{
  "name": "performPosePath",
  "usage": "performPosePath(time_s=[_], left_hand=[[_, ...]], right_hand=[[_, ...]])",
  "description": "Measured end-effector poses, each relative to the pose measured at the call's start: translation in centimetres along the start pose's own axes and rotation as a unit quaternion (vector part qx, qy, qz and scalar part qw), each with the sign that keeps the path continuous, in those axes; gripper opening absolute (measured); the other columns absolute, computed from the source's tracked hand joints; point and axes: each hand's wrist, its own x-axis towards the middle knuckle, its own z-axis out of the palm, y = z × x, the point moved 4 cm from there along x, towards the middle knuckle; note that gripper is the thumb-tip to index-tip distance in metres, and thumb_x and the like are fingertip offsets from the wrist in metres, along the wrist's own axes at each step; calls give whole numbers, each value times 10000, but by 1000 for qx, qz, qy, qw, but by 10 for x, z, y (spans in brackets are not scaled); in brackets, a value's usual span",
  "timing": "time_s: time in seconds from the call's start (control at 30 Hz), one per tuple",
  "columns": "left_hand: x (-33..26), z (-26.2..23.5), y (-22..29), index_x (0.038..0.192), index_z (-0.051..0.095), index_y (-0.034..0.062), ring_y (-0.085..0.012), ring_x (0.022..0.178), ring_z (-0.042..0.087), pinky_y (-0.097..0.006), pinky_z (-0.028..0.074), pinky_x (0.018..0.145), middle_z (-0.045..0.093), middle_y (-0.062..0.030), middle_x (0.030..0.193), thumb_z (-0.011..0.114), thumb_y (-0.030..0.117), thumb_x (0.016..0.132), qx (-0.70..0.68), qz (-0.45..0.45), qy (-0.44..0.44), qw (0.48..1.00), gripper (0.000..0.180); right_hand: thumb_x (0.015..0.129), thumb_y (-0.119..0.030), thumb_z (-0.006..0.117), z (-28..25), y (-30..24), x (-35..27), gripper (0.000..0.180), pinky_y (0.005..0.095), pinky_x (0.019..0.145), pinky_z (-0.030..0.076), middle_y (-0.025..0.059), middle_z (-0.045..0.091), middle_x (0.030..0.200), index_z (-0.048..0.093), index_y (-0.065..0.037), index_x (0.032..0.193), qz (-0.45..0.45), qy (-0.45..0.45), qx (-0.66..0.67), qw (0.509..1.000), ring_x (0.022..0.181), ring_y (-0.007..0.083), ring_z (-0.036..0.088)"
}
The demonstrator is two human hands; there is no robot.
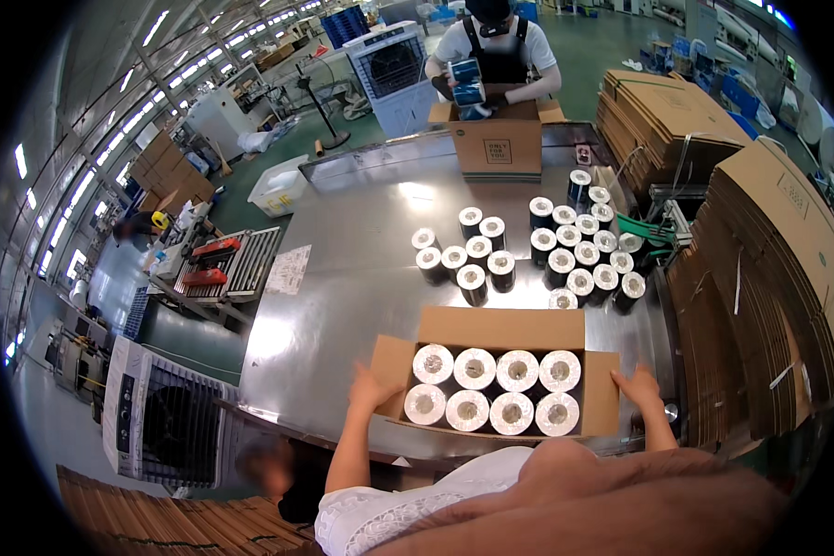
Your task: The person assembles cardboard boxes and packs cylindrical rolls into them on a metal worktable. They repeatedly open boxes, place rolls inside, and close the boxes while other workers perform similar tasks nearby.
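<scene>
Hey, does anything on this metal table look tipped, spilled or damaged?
Mostly not: the loose rolls stand upright, and eight rolls sit in two even rows inside the open carton. Only the blotchy pale patch near the left edge of the table looks odd; I can't tell if it's worn or stained.

1 head-worn fisheye looks down over the table [361,264].

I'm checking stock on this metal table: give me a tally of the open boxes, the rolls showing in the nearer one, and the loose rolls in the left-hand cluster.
Near box and far box, both open: 2
Packed rolls showing in the nearer one: 8
Loose rolls in the left-hand cluster: 8
Total: 18
</scene>
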Motion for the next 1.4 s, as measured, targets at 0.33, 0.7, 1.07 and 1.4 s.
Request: performPosePath(time_s=[0.33, 0.7, 1.07, 1.4], left_hand=[[-91, 19, 66, 925, 658, 60, -405, 823, 623, -476, 505, 739, 654, -207, 884, 522, 394, 874, 2, 258, -132, 957, 364], [-9, 100, 182, 1284, 444, -11, -348, 1300, 359, -492, 270, 1076, 413, -195, 1381, 586, 301, 863, -60, 514, 187, 835, 543], [-69, 75, 193, 887, 617, -3, -345, 860, 570, -482, 398, 918, 613, -171, 849, 647, 262, 812, -172, 440, 97, 876, 277], [-91, 103, 90, 1433, 230, -58, -442, 1408, 107, -624, 67, 1106, 164, -289, 1499, 664, 581, 717, -13, 293, 26, 956, 1053]], right_hand=[[927, -367, 580, 56, -132, -7, 337, 253, 586, 472, 59, 636, 793, 640, -36, 946, -112, -296, 321, 893, 646, 117, 578], [765, -329, 755, 62, -96, -59, 700, 389, 941, 465, 175, 599, 1144, 449, 6, 1298, -174, 95, 199, 960, 1048, 302, 588], [890, -258, 647, 115, -75, -71, 550, 352, 914, 472, 151, 550, 1206, 396, -22, 1318, 1, -94, 460, 883, 1098, 247, 554], [969, -359, 501, 129, -192, -88, 559, 392, 985, 422, 80, 437, 1406, 349, -82, 1429, -30, -482, 509, 712, 1195, 225, 509]])
